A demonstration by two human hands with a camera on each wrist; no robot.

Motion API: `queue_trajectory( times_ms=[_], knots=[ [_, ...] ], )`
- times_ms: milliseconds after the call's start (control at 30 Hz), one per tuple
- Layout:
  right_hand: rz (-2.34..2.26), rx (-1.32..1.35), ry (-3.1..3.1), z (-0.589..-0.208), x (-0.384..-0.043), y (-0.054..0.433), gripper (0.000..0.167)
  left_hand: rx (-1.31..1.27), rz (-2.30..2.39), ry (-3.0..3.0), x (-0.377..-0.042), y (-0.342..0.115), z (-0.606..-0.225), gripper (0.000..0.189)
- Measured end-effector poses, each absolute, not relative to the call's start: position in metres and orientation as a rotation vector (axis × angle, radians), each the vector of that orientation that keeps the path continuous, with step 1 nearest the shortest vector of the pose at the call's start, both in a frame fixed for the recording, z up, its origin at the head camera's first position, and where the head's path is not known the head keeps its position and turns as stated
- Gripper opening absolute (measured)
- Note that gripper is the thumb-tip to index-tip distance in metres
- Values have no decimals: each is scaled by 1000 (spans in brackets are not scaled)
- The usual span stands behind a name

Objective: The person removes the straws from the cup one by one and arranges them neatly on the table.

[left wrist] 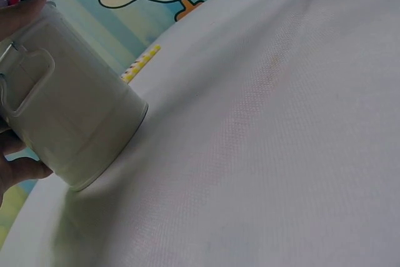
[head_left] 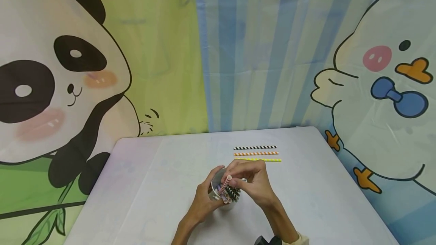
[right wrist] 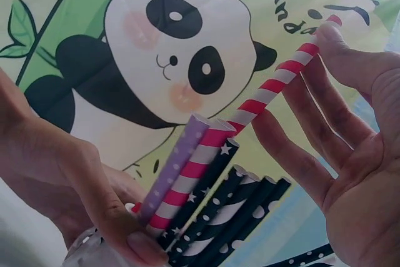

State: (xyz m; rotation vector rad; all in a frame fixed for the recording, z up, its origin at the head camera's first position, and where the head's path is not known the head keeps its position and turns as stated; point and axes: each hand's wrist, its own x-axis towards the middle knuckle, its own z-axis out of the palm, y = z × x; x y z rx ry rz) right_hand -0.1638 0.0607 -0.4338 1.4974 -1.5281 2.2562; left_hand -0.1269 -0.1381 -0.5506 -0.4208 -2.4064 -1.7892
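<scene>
My left hand point(head_left: 201, 200) grips a translucent plastic cup point(left wrist: 84, 98) with a moulded handle, tilted close over the table. Several paper straws point(right wrist: 200, 201) stick out of its mouth: lilac with dots, pink striped, and black with stars, dots or stripes. Between thumb and fingertips, my right hand point(head_left: 257, 184) pinches the upper end of a red-and-white striped paper straw point(right wrist: 275, 85). That straw rises higher than the others, and its lower end is hidden behind the bunch. In the left wrist view, only parts of the left fingers point(left wrist: 22, 170) show around the cup.
Beyond the hands, three straws lie side by side on the white table point(head_left: 153, 184): a black-and-white one point(head_left: 255, 147), an orange-and-white one point(head_left: 256, 154) and a yellow one point(head_left: 265, 160). Curtains with a panda point(head_left: 73, 82) and a white bird point(head_left: 374, 124) hang behind the table.
</scene>
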Motion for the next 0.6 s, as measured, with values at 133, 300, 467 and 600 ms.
queue_trajectory(
  times_ms=[133, 300, 467, 600],
  knots=[
    [2302, 1493, -1482, -436, -165, 59, 19, -416, -1808, -2403, -126, -138, -550, 97],
    [2335, 1490, -1426, -437, -167, 56, 21, -413, -1833, -2401, -125, -137, -550, 97],
    [2356, 1495, -1369, -434, -168, 55, 21, -408, -1830, -2393, -126, -137, -548, 96],
    [2366, 1493, -1322, -430, -170, 54, 21, -401, -1827, -2388, -125, -137, -548, 96]
  ],
)
